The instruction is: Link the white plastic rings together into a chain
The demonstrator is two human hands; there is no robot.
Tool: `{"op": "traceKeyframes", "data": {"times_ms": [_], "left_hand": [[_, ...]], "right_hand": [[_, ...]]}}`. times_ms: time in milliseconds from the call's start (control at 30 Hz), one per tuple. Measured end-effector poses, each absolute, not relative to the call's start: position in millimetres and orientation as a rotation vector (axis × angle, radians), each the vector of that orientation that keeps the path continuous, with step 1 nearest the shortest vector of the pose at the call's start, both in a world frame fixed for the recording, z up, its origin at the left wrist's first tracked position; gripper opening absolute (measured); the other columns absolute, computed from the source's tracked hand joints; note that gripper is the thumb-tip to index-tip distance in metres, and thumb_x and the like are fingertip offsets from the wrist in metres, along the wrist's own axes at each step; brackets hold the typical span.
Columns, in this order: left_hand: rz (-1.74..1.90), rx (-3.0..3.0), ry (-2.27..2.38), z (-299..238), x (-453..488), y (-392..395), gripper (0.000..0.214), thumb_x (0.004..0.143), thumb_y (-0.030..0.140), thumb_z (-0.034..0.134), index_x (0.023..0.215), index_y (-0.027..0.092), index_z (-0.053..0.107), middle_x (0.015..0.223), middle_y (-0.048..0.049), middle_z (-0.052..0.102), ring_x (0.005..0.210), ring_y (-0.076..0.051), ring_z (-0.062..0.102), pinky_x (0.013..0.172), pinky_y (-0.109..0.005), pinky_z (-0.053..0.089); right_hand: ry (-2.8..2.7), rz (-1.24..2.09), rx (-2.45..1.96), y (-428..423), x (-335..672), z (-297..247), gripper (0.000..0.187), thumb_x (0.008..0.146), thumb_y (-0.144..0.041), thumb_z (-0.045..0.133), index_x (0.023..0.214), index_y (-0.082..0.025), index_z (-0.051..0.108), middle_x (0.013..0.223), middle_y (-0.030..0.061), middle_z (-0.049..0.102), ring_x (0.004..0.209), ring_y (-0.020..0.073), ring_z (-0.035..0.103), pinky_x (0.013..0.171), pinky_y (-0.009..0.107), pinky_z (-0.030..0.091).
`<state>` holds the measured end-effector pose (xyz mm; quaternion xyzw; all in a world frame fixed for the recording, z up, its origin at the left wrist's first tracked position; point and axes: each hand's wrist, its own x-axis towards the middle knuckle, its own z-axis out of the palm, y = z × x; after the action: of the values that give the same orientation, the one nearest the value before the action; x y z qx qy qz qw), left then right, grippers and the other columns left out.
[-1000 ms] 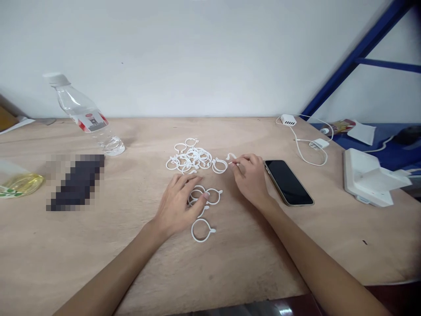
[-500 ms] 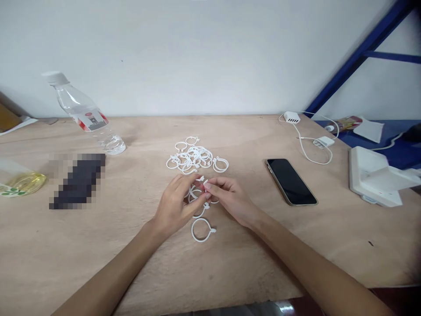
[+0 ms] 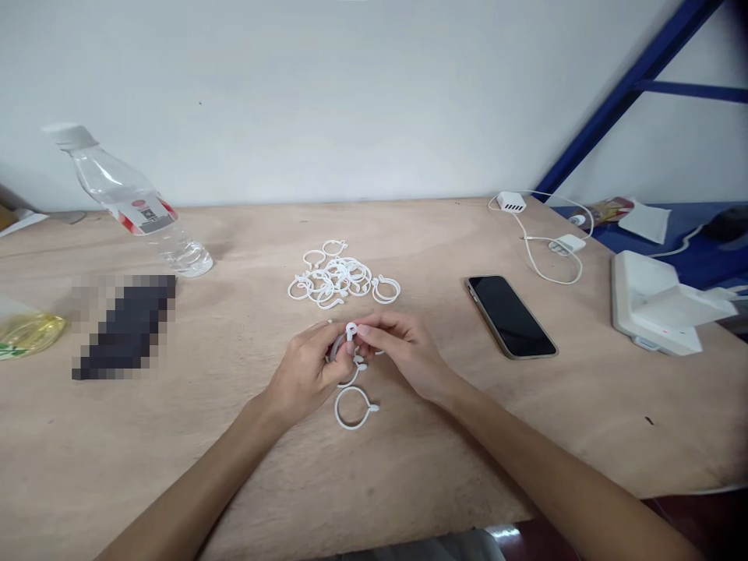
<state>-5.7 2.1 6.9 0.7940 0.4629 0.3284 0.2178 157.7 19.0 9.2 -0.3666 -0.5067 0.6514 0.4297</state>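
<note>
Working a thin plastic ring (image 3: 351,331) with both hands looks fiddly. I'd judge it goes best with each hand gripping close to the ring's knob and pressing squarely, so it neither twists nor springs off into the pile (image 3: 339,279). The left hand (image 3: 304,374) and right hand (image 3: 403,354) meet just in front of that pile, on the person's side. Both are curled, with fingertips pinched on the ring and holding it slightly above the table (image 3: 409,483). A loose ring (image 3: 352,407) lies flat further in front of the pile, just beneath the hands. A phone (image 3: 510,315) lies right of the pile, and a bottle (image 3: 132,204) lies well to its left.
</note>
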Motion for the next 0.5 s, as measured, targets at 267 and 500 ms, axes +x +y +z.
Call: {"op": "traceKeyframes", "data": {"times_ms": [267,500], "left_hand": [[0.897,2.278,1.233,5.9,-3.7,-1.4,0.023,0.088,0.023,0.041,0.079,0.017,0.061,0.064,0.0009,0.06,0.058,-0.011,0.052,0.059,-0.023,0.043],[0.935,2.368,1.251,0.5,-8.0,2.2,0.02,0.087,0.025,0.043,0.082,0.018,0.061,0.062,0.0,0.057,0.061,-0.014,0.051,0.058,-0.025,0.043]], "right_hand": [[-1.304,1.579,-0.949,16.7,156.9,9.5,0.027,0.073,-0.041,0.07,0.065,-0.016,0.063,0.061,-0.0011,0.06,0.059,0.0102,0.052,0.059,0.025,0.043],[-1.6,1.159,-1.113,31.2,170.5,1.8,0.023,0.084,-0.039,0.058,0.077,-0.018,0.066,0.073,0.0028,0.064,0.069,0.0161,0.056,0.068,0.032,0.046]]}}
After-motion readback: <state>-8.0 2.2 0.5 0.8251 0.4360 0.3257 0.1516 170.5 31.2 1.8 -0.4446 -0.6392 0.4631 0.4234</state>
